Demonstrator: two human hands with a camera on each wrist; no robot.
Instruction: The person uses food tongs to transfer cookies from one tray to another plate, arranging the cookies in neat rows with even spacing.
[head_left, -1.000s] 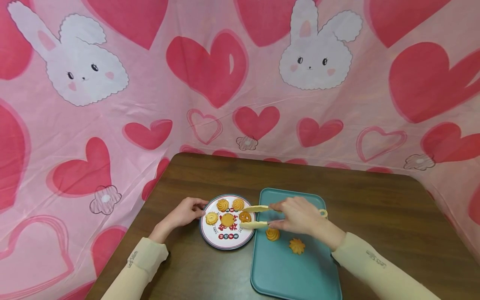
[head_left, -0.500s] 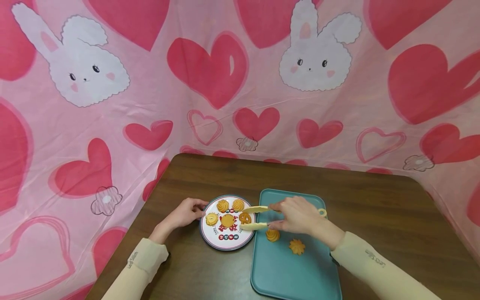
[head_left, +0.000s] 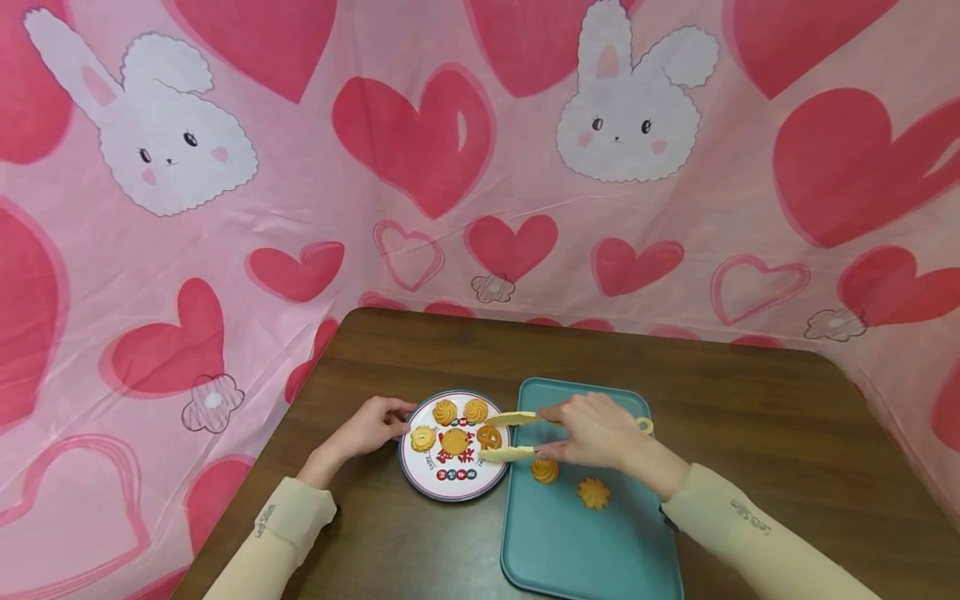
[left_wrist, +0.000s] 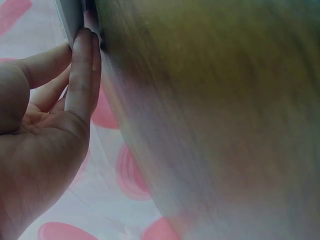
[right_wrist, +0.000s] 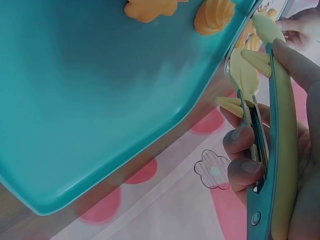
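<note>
At the left rim of a round white plate (head_left: 422, 471), my left hand (head_left: 367, 427) pinches the edge between thumb and fingers. The left wrist view shows this hand (left_wrist: 50, 135) closely. My right hand (head_left: 596, 429) grips cream-and-teal tongs (head_left: 510, 453), also seen in the right wrist view as tongs (right_wrist: 282, 150). Their tips are spread apart over the plate's right side, on either side of a pretzel-shaped cookie (head_left: 489, 437). Also on the plate are swirl cookies (head_left: 445, 412), a ridged cookie (head_left: 423, 438) and a round cookie (head_left: 454, 442).
A teal tray (head_left: 592, 550) lies right of the plate, close against it. It bears a swirl cookie (head_left: 545, 471) and a flower-shaped cookie (head_left: 594, 493). Both stand on a dark wooden table (head_left: 720, 400). A pink heart-print cloth (head_left: 540, 192) hangs behind.
</note>
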